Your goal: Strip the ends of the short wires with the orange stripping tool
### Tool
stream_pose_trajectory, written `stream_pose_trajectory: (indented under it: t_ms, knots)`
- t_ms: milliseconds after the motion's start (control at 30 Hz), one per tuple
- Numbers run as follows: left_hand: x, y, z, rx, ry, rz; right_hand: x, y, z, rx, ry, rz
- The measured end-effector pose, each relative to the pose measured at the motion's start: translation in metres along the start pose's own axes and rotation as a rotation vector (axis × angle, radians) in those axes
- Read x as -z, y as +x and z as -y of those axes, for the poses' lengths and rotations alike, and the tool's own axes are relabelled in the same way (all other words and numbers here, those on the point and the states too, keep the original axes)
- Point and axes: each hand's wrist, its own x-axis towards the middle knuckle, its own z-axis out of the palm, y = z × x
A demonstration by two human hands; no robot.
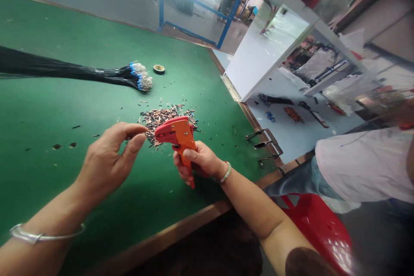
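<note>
My right hand is wrapped around the handle of an orange and red wire stripper, whose jaws point left. Just left of those jaws is my left hand, thumb and forefinger drawn together in a pinch. Whatever lies between these fingertips is too small to make out. Behind and below the tool spreads a pile of cut wire scraps, copper, black and silvery in colour. A long bundle of black wires lies at the left, its right end showing blue bands and silvery tips.
A roll of tape rests on the green tabletop, which has two holes at left. Metal clamps sit at its right edge. Beyond, a pale table holds more wires and scraps. A person in a white shirt is beside a red stool.
</note>
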Motion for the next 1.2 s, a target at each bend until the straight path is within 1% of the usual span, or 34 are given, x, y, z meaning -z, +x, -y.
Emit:
stream_pose_trajectory:
  t_ms: [67, 167, 333, 567, 733, 833, 900, 967, 1033, 1100, 1200]
  knots:
    - [-0.001, -0.001, 0.001, 0.0, -0.002, 0.012, -0.002, 0.001, 0.0, 0.009, -0.002, -0.018]
    - [-0.002, -0.001, 0.0, -0.043, -0.023, 0.012, -0.003, 0.002, 0.0, 0.018, -0.023, -0.025]
    - [0.0, 0.002, -0.005, -0.077, -0.057, -0.026, -0.004, 0.002, -0.002, 0.015, -0.043, -0.017]
    - [0.001, 0.001, -0.005, -0.141, -0.016, -0.07, -0.005, 0.002, -0.002, 0.019, -0.041, -0.027]
    - [0.001, 0.0, -0.004, -0.149, 0.018, -0.057, -0.002, 0.004, -0.005, 0.038, -0.051, -0.023]
    - [0.001, 0.001, -0.004, -0.16, 0.024, -0.056, 0.003, 0.001, 0.0, 0.048, -0.111, 0.016]
    - [0.003, 0.002, -0.004, -0.164, 0.026, -0.063, 0.006, -0.002, 0.007, 0.056, -0.194, 0.051]
    - [0.004, 0.003, -0.003, -0.168, 0.038, -0.067, 0.007, -0.006, 0.014, 0.075, -0.286, 0.049]
    - [0.006, 0.004, -0.003, -0.19, 0.056, -0.068, 0.006, -0.009, 0.019, 0.099, -0.366, -0.011]
    - [0.008, 0.004, -0.003, -0.211, 0.072, -0.072, 0.006, -0.011, 0.023, 0.134, -0.392, -0.13]
    - [0.011, 0.004, 0.0, -0.22, 0.112, -0.088, 0.01, -0.014, 0.029, 0.235, -0.409, -0.317]
